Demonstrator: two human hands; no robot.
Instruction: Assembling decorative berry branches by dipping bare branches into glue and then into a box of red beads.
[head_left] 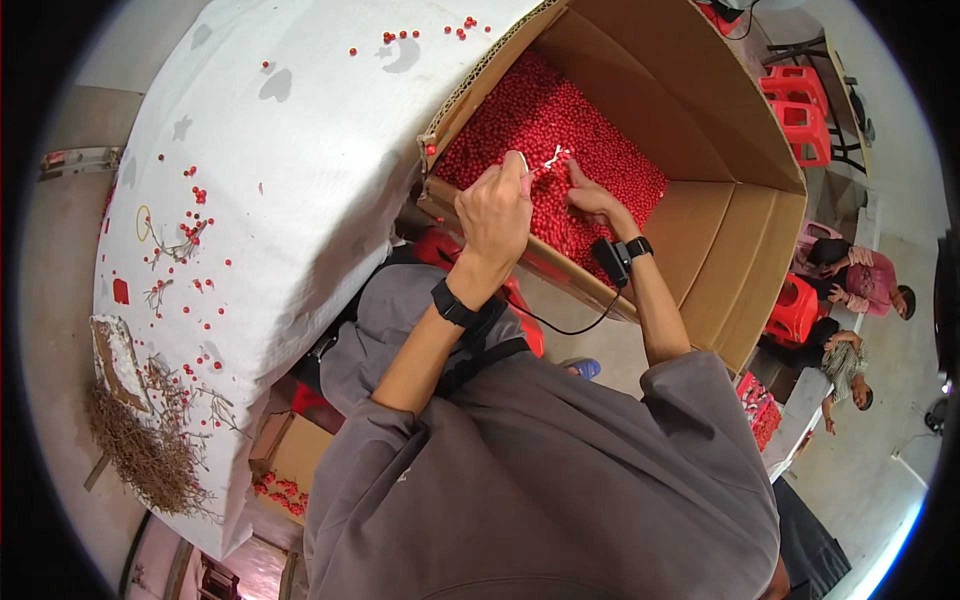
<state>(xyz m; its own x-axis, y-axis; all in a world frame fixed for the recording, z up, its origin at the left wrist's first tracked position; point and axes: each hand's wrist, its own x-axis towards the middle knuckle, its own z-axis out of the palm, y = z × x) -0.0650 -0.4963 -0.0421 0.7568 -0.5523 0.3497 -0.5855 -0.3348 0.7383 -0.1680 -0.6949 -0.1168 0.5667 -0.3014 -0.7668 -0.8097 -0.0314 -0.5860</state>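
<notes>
Pinching a thin pale branched wire stem w/ both hands over the big brown cardboard box — that's what I see from the head cam. My left hand is clenched, fingertips nipping the stem's near end; my right hand grips the other end w/ thumb and forefinger, heel resting on the small red round beads that fill the box bottom. Stem sits just above the bead heap, between the two hands, no beads on its tips yet as far as I can tell.

Progress, my read: early on this stem. Box is still heaped w/ beads, so plenty left. On the white cloth-covered table to my left lie scattered loose beads, approx. a few dozen, too small to count exactly, plus a pile of brown bare twig stems at the table's near end — unbeaded stock, uncountable tangle.

Counts: 1 stem in hand, 1 big box, 1 smaller open carton under the table edge w/ red bits in it, 2 black wristbands, 1 per wrist. Red plastic stools: at least 3 in view. Other people sit at far right, 2 that I can make out.
</notes>
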